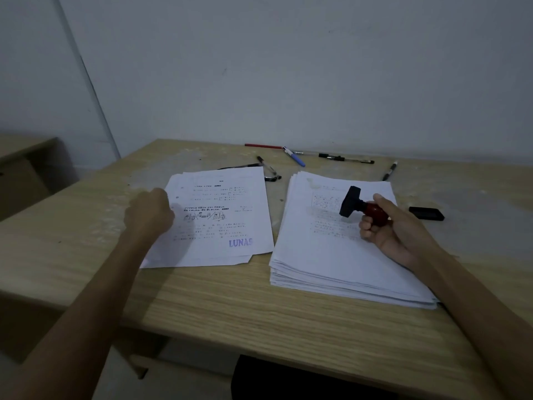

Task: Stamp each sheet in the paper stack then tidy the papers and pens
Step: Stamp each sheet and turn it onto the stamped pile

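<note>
Wooden desk [219,295], pale and scuffed, against a white wall. Right hand [389,226] curled round the red knob of a stamp [360,207], black block tilted leftward, raised over the thick stack [331,255] on the right side. Top sheet of that stack printed, with no stamp mark visible. Left hand [150,212] with fingers curled under, resting at the left edge of the thinner pile [219,215]; whether pinching a sheet or only pressing, cannot tell. Blue "LUNAS" mark [240,242] at the lower right corner of that pile's top sheet. Black ink pad [426,213] just right of the stack. Pens scattered behind the papers: red pen [264,146], blue pen [294,156], several black pens [346,158] near the wall.
</note>
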